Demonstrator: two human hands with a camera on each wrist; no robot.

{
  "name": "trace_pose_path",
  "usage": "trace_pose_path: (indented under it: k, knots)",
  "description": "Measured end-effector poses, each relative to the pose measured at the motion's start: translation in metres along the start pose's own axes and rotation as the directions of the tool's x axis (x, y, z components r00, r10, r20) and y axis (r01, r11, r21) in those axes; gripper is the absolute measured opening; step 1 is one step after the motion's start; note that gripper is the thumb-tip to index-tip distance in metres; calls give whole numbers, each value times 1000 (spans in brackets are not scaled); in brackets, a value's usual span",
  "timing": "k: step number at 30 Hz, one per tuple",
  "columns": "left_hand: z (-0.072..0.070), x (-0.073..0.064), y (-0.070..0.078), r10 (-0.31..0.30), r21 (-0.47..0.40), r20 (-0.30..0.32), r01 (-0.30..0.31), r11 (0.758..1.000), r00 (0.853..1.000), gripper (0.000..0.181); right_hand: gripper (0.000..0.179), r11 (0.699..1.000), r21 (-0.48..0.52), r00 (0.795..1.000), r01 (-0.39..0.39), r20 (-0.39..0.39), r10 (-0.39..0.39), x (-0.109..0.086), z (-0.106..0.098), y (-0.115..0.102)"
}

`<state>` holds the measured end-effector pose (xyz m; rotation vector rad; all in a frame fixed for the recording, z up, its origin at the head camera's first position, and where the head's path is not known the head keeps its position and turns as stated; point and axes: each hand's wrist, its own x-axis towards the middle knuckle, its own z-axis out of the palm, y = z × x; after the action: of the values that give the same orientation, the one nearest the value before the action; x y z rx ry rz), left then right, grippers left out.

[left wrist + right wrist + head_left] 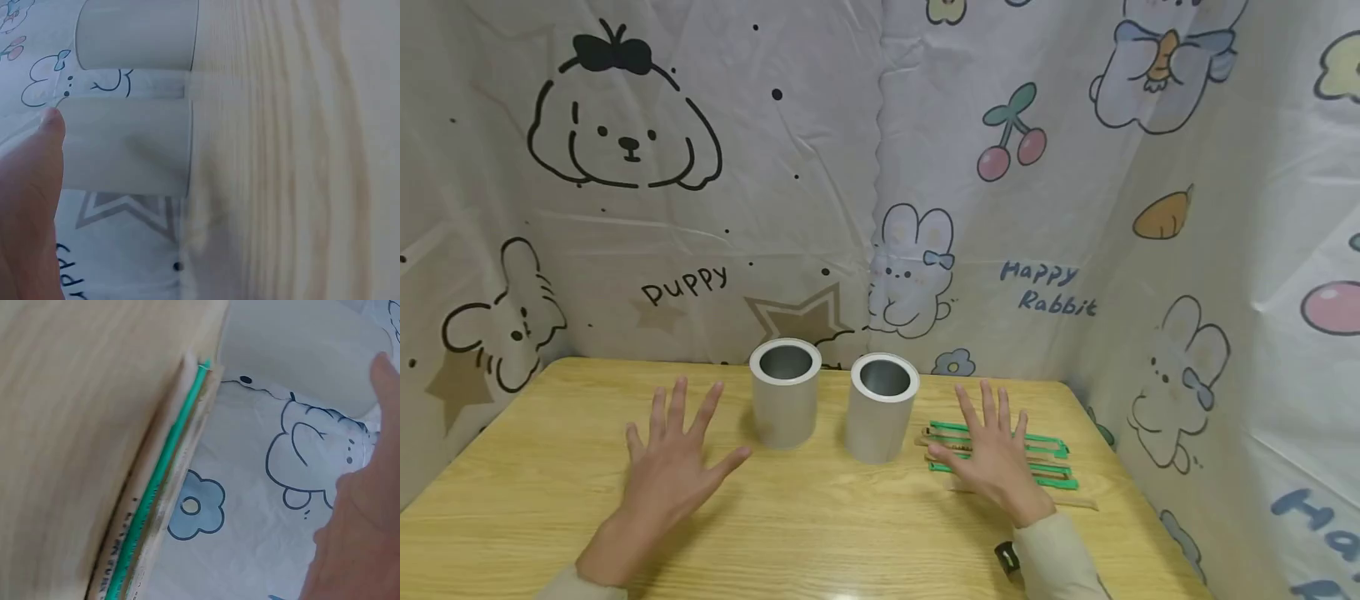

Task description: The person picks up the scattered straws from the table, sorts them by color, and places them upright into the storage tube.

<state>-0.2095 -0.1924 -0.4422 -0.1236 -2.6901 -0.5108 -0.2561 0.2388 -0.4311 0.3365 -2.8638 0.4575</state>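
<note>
My left hand [670, 471] hovers over the left side of the table with its fingers spread, holding nothing. Its thumb shows at the edge of the left wrist view, overlapping one of the grey-white cylinders. The left cylinder [785, 412] and right cylinder [876, 429] stand upright side by side between the hands, hollow and open at the top. Fingers likewise spread, my right hand [1000, 462] is above a group of long thin sticks [1060, 482], green and tan, and partly hides them. Printed lettering shows on these sticks in the right wrist view.
The light wooden table [805, 533] meets a printed cloth [820, 167] at the back, with more cloth at both sides. A single tan stick [1078, 503] lies nearest me in the group. A black band [1007, 558] shows beside my right sleeve.
</note>
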Motion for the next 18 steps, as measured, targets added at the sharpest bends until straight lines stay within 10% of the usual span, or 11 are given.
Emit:
trace_pose_path:
  k: [7, 18]
  knots:
    - [15, 19, 2, 2, -274, 37, 8, 962, 999, 108, 95, 992, 122, 995, 28, 91, -39, 10, -3, 9]
    - [37, 65, 1, -8, -627, 211, 142, 766, 977, 119, 74, 977, 202, 977, 65, 187, -103, 22, -4, 47]
